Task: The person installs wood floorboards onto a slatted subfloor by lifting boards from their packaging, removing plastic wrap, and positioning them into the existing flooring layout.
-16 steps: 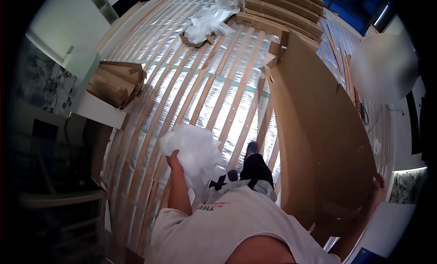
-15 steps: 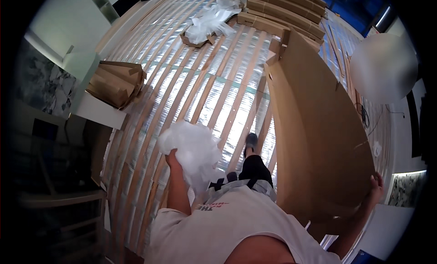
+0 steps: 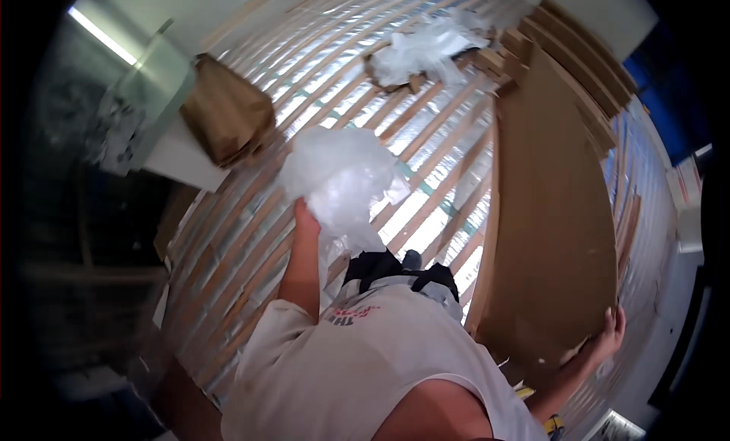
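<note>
My left hand is closed on a bunched, translucent white sheet of plastic wrap, held out in front of me above the floor. Most of its fingers are hidden by the wrap. At my right side stands a long brown cardboard box, stretching away from me. My right hand grips its near right edge, fingers curled over the rim.
Wooden battens run over silvery foil across the floor. Folded cardboard rests on a white cabinet at left. More white plastic wrap lies ahead. Stacked long cardboard boxes stand at the far right.
The view has turned, and the far things now sit further right. My left hand has lifted the plastic wrap farther forward. The cardboard box moves along with my right hand, and my legs have stepped.
</note>
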Available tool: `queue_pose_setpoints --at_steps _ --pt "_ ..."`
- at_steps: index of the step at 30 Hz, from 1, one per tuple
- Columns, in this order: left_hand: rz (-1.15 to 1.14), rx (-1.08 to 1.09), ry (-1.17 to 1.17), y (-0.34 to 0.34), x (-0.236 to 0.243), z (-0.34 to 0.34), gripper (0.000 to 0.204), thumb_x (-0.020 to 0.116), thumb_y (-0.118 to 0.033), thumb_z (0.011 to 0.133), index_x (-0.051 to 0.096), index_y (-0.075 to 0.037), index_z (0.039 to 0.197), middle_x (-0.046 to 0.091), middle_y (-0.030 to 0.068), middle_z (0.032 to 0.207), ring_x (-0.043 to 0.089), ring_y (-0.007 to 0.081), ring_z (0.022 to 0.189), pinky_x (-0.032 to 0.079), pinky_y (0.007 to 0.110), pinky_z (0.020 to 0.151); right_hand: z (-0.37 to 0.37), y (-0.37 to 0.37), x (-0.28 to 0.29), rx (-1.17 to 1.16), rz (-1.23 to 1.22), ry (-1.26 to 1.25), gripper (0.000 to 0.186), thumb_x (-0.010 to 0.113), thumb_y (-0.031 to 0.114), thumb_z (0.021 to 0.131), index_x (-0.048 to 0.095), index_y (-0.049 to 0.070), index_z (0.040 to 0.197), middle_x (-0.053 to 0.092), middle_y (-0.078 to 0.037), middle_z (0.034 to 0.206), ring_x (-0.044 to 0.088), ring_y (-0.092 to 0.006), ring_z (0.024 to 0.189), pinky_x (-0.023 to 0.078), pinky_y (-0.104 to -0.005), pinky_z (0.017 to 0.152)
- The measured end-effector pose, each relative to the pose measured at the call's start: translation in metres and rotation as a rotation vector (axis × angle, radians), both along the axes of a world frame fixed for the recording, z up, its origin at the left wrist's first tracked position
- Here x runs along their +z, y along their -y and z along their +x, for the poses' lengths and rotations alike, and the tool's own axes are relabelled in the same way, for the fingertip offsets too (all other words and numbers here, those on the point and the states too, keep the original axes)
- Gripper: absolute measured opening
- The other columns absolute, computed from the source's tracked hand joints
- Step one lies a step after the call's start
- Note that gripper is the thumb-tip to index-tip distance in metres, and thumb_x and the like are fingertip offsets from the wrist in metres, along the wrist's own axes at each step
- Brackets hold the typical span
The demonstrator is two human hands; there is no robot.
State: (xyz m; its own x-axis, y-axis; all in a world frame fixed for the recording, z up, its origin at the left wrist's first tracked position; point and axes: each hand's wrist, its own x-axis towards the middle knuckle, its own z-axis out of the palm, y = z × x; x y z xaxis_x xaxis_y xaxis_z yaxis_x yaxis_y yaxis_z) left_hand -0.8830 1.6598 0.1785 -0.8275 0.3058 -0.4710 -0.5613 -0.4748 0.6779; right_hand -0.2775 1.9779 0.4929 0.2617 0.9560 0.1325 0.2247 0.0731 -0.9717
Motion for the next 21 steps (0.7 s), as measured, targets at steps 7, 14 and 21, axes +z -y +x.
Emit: queue_pose_setpoints --at_steps 7,14,21 --pt "0.345 -0.138 0.12 -0.192 -0.021 -0.137 0.045 0.049 -0.033 0.093 0.056 -0.004 0.126 0.06 0.0135 0.126 0.056 0.0299 0.117 0.044 0.044 0.103 -0.123 -0.156 0.0 -0.031 0.046 -0.053 0.032 0.067 0.001 0.084 0.06 -0.004 0.115 0.067 -0.014 0.107 0.064 -0.0192 0.096 0.05 -0.0289 0.087" --pt "0.342 -0.169 0.048 -0.47 0.024 -0.338 0.039 0.046 -0.026 0.098 0.052 -0.003 0.13 0.056 0.013 0.131 0.052 0.03 0.122 0.043 0.045 0.105 -0.253 -0.229 -0.028 -0.181 0.031 -0.066 0.039 0.069 0.001 0.081 0.058 -0.004 0.118 0.065 -0.015 0.111 0.062 -0.0218 0.099 0.048 -0.0309 0.09" --pt "-0.064 -0.253 -0.413 -0.783 0.102 -0.532 0.059 0.061 -0.032 0.09 0.042 0.0 0.136 0.05 0.0176 0.136 0.052 0.0345 0.121 0.043 0.044 0.102 -0.359 -0.268 0.033 -0.258 0.019 -0.079 0.052 0.072 0.004 0.08 0.051 -0.003 0.127 0.063 -0.017 0.113 0.061 -0.0239 0.098 0.047 -0.0335 0.093"
